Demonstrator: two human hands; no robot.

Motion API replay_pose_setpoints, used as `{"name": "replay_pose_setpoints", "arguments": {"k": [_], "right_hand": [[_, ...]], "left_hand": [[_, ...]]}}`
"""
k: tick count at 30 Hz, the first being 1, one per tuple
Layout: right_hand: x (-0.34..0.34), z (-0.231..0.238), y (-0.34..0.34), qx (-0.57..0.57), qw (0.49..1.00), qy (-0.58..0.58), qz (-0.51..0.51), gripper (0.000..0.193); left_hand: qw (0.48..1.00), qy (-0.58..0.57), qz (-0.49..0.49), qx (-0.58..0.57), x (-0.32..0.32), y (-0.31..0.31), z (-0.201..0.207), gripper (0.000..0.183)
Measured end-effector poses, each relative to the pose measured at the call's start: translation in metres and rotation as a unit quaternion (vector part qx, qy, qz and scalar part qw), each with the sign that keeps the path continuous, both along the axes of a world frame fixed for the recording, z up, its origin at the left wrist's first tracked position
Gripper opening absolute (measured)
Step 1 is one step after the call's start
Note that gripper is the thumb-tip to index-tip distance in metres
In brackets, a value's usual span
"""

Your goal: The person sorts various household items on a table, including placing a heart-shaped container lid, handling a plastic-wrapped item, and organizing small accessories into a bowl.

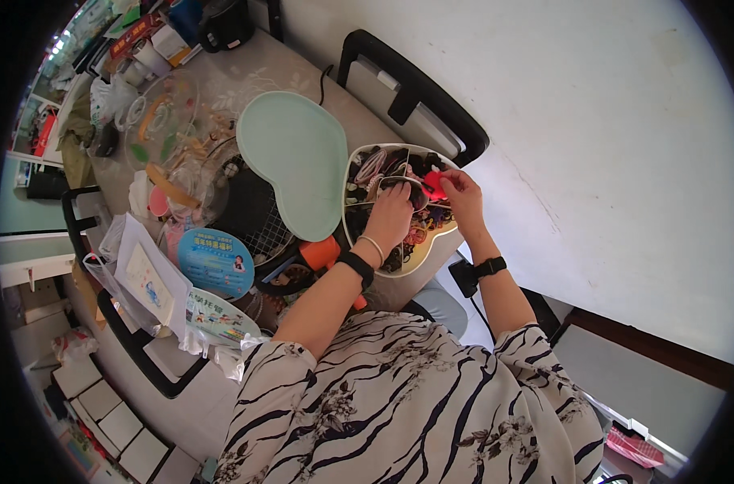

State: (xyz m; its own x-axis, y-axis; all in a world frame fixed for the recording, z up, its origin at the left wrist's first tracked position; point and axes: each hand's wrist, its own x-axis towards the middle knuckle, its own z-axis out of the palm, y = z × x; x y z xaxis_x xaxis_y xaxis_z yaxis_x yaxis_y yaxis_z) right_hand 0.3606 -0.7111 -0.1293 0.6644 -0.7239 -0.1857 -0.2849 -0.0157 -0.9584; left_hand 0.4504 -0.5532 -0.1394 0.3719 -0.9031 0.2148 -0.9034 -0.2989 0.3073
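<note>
A heart-shaped box (439, 248) with a pale rim stands at the table's edge, divided into compartments full of hair ties (370, 164) and other small hair accessories, many dark, some pink or coloured. My left hand (393, 211) reaches into the round middle compartment with its fingers curled together; their tips are hidden, and what they hold cannot be made out. At the box's right side, my right hand (464, 197) pinches a bright red hair accessory (435, 186) just above the compartments. Left of the box lies its pale green heart-shaped lid (294, 157).
Left of the lid are a black wire-mesh basket (258, 211), an orange object (319, 253), a round blue card (216, 262) and clear plastic containers (193, 181). Black handle frames (419, 93) rise along the table's far side. A white wall (601, 161) stands at right.
</note>
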Motion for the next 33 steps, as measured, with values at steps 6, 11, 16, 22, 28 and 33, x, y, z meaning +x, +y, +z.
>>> {"name": "replay_pose_setpoints", "arguments": {"k": [6,11,16,22,28,33], "right_hand": [[-0.004,-0.001,0.004,0.037,0.999,-0.012,-0.03,0.016],[-0.001,-0.002,0.002,0.032,0.998,-0.037,-0.033,0.016],[0.001,-0.001,0.001,0.0,1.0,-0.015,-0.001,0.015],[0.01,-0.008,0.025,-0.202,0.973,0.06,0.098,0.016],[0.024,-0.008,0.047,-0.486,0.762,0.297,0.307,0.012],[0.027,0.019,0.042,-0.497,0.717,0.338,0.354,0.011]], "left_hand": [[0.996,0.076,0.005,0.048,0.003,-0.006,-0.006,0.031],[0.995,0.031,-0.05,0.076,0.006,-0.008,-0.012,0.022],[0.992,0.015,-0.046,0.118,0.004,-0.008,-0.012,0.017],[0.992,0.058,-0.011,0.115,-0.001,0.001,-0.008,0.018],[0.993,0.089,0.034,0.066,-0.011,0.001,-0.014,0.017],[0.991,0.082,0.08,0.064,-0.017,0.001,-0.014,0.02]]}}
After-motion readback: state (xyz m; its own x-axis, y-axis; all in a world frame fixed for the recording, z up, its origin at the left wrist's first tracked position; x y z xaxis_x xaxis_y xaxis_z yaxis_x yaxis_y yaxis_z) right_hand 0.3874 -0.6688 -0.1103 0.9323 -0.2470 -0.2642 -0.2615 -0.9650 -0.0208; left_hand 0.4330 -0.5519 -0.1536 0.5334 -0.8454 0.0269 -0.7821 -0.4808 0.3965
